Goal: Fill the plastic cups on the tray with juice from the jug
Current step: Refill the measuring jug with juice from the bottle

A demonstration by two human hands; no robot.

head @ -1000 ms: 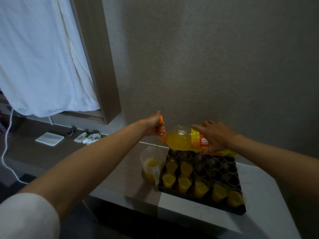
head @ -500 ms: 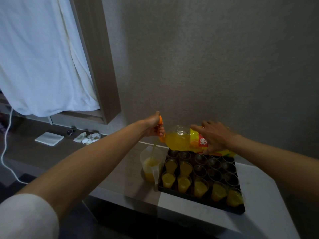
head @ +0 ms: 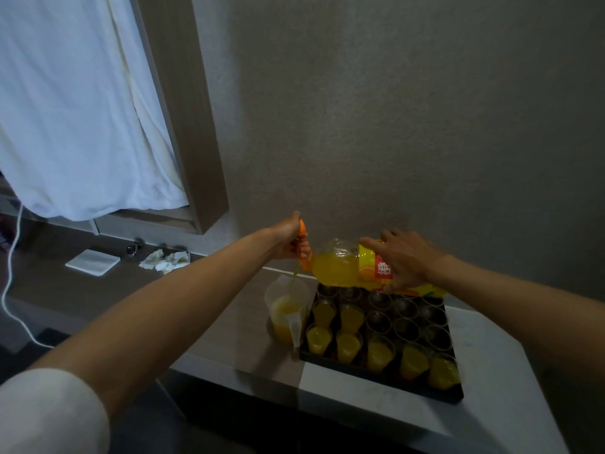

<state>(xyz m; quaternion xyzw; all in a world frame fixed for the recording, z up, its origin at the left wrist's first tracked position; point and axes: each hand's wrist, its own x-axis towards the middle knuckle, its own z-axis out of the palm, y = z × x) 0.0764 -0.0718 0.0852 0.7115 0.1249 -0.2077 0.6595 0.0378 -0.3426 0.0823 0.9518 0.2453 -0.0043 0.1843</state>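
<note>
Translucent plastic jug (head: 287,311) standing just left of black tray (head: 379,380), on the table (head: 386,417) edge, part-filled with orange juice. Thin stream falling into it from large clear plastic juice bottle (head: 340,268), held nearly flat above the tray's far row. Left hand (head: 289,239) curled round the orange handle at the bottle's neck; right hand (head: 404,258) spread over the yellow-and-red label, fingers and thumb wrapped round the barrel.

Clear plastic cups (head: 379,355) packed in rows on the tray: near row full, two more in the next row, the rest apparently empty.

Probably light and thin-walled, that jug, so liable to flex if squeezed; best taken by the handle facing the camera, with the body steadied while heavy. Cups flimsy and tippy, likely better filled in place.

Further left, white folded napkin (head: 92,262), crumpled tissues (head: 165,259), white cable (head: 11,273) and pale curtain (head: 75,109).
</note>
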